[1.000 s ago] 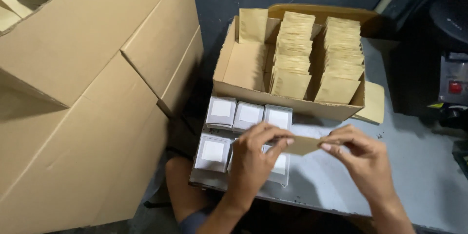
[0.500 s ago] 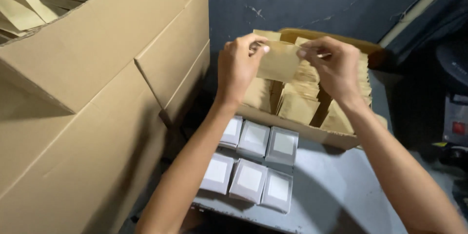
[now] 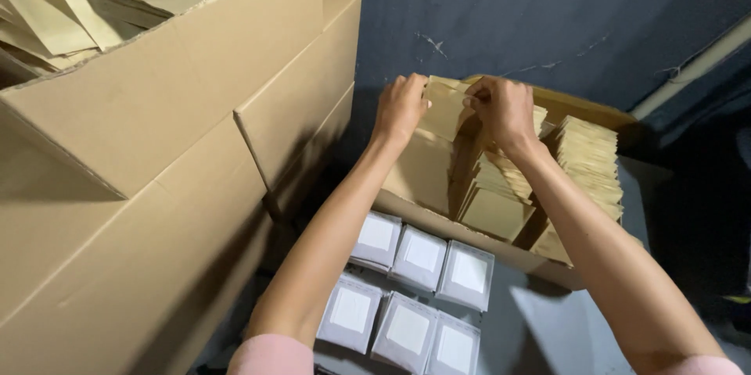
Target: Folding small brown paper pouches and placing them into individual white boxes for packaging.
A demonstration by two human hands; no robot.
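Over the far end of the open cardboard box (image 3: 469,246), your left hand (image 3: 400,107) and right hand (image 3: 501,107) are both pinched on one brown envelope (image 3: 444,109). Six white packets (image 3: 422,258) sit in two rows of three at the tabletop's (image 3: 540,328) near edge.

Envelope (image 3: 446,105) partly hidden behind both hands.

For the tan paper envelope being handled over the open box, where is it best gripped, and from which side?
Probably by its two upper corners, coming from above. The tan envelope is flat and thin and stands roughly upright over the open cardboard box, so only its top edge is free. The left hand and right hand pinch it there, one at each end, clear of the upright envelope stacks.
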